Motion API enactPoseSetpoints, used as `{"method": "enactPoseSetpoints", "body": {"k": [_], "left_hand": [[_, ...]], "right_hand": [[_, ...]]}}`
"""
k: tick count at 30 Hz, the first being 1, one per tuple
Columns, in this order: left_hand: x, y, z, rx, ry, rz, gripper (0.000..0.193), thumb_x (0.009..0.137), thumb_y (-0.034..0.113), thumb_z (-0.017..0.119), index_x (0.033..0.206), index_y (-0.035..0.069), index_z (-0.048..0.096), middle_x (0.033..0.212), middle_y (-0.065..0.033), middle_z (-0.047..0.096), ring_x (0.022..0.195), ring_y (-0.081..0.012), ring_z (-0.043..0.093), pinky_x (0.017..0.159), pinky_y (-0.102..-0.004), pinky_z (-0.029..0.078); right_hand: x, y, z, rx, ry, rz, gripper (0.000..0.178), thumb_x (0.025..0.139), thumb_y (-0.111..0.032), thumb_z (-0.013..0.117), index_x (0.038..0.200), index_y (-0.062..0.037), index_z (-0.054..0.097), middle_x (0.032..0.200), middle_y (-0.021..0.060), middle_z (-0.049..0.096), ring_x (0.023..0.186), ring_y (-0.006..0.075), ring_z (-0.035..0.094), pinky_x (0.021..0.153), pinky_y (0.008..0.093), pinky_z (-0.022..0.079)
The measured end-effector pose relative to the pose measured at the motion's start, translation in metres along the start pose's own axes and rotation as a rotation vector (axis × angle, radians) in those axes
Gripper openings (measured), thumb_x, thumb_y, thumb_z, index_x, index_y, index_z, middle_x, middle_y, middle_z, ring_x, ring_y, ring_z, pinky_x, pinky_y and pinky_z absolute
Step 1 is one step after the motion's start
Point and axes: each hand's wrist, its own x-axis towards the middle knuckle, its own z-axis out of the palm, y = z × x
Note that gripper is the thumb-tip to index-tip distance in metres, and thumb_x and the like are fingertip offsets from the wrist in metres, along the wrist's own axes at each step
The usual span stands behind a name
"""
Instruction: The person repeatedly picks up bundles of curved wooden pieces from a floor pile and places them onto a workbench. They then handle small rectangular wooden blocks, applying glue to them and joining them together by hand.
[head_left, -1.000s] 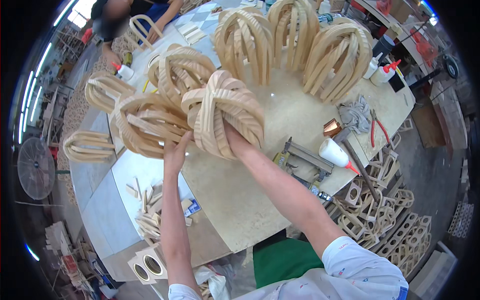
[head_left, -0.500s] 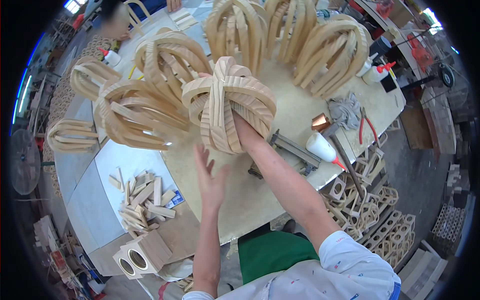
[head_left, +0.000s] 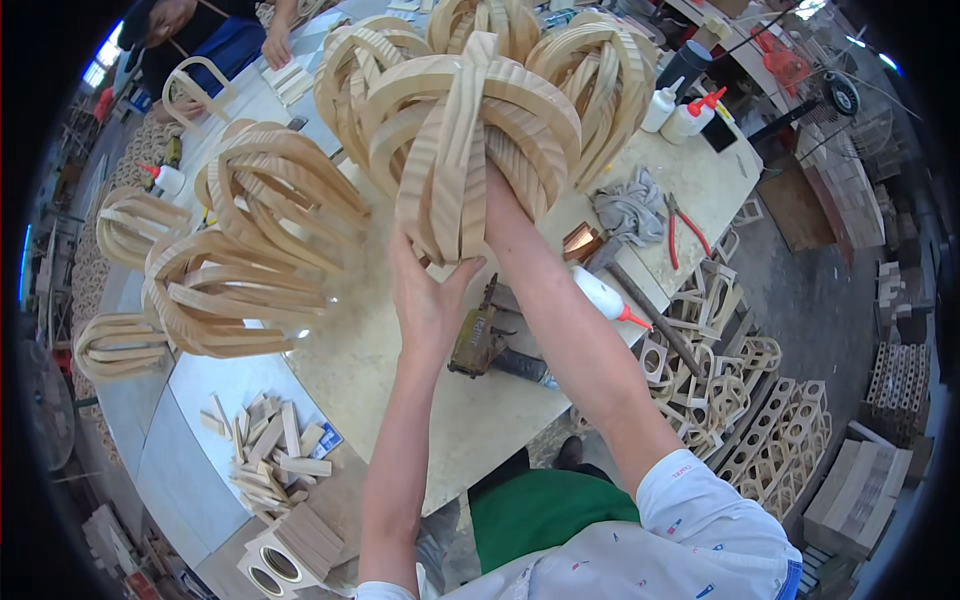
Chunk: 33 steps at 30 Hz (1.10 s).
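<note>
A round cage-like frame of bent pale wooden strips point(head_left: 455, 130) is held up in front of me over the table. My left hand point(head_left: 430, 295) grips its lower near edge, thumb and fingers spread around the strip ends. My right hand point(head_left: 500, 200) reaches up inside the frame; its fingers are hidden behind the strips. Below the frame, between my forearms, a pneumatic nail gun point(head_left: 477, 340) lies on the table. Similar wooden frames point(head_left: 280, 185) stand to the left, and others point(head_left: 595, 85) stand behind the held one.
Right of my forearm lie a white glue bottle point(head_left: 600, 293), a hammer point(head_left: 650, 315), a grey cloth point(head_left: 630, 208) and red-handled pliers point(head_left: 683, 230). Wood offcuts point(head_left: 268, 440) are heaped at the table's left. Across the table, another person's hand point(head_left: 277, 45) rests near flat strips.
The frame has moved up and away from me. My left hand, apart from it before, now holds its lower edge. The view has shifted, and the nail gun shows more fully.
</note>
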Motion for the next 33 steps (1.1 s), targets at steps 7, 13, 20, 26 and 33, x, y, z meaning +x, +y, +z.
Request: {"method": "enactPoseSetpoints", "body": {"k": [7, 13, 20, 26, 33], "left_hand": [[0.014, -0.045, 0.042, -0.218, -0.056, -0.002, 0.074, 0.072, -0.001, 0.071, 0.133, 0.001, 0.029, 0.123, -0.0173, 0.048, 0.106, -0.0261, 0.053, 0.090, -0.0378, 0.046], [0.016, -0.080, 0.046, -0.020, -0.186, -0.103, 0.050, 0.078, 0.000, 0.066, 0.122, -0.002, 0.041, 0.111, -0.0172, 0.056, 0.097, -0.0266, 0.059, 0.084, -0.0355, 0.047], [0.011, -0.084, 0.049, 0.084, -0.137, 0.055, 0.044, 0.079, 0.004, 0.067, 0.115, -0.002, 0.043, 0.108, -0.0190, 0.057, 0.095, -0.0279, 0.060, 0.079, -0.0357, 0.049], [0.010, -0.077, 0.043, 0.177, -0.185, 0.124, 0.046, 0.080, 0.007, 0.067, 0.116, -0.003, 0.039, 0.104, -0.0204, 0.059, 0.091, -0.0313, 0.061, 0.079, -0.0377, 0.048], [0.011, -0.081, 0.055, 0.135, -0.213, 0.097, 0.040, 0.083, 0.002, 0.060, 0.116, -0.004, 0.038, 0.104, -0.0183, 0.058, 0.096, -0.0285, 0.059, 0.082, -0.0372, 0.046]], "right_hand": [[0.006, -0.008, -0.016, -0.136, 0.132, 0.008, 0.040, 0.099, -0.027, 0.036, 0.133, -0.0064, 0.039, 0.122, 0.0065, 0.053, 0.105, 0.0148, 0.055, 0.088, 0.0274, 0.048], [0.019, 0.017, -0.052, -0.120, 0.095, 0.040, 0.044, 0.095, -0.030, 0.043, 0.131, -0.0051, 0.041, 0.122, 0.0074, 0.053, 0.106, 0.0150, 0.055, 0.087, 0.0277, 0.048], [0.027, 0.063, -0.085, -0.132, 0.087, 0.082, 0.049, 0.091, -0.034, 0.051, 0.129, -0.0037, 0.044, 0.123, 0.0085, 0.054, 0.107, 0.0153, 0.055, 0.087, 0.0282, 0.047], [0.003, 0.065, -0.081, 0.188, 0.069, 0.300, 0.049, 0.086, -0.029, 0.061, 0.126, -0.0016, 0.049, 0.119, 0.0108, 0.057, 0.106, 0.0167, 0.056, 0.086, 0.0303, 0.047], [-0.054, 0.069, -0.080, 0.112, 0.334, 0.186, 0.040, 0.093, -0.026, 0.051, 0.121, 0.0035, 0.052, 0.117, 0.0124, 0.058, 0.103, 0.0167, 0.055, 0.090, 0.0282, 0.041]]}}
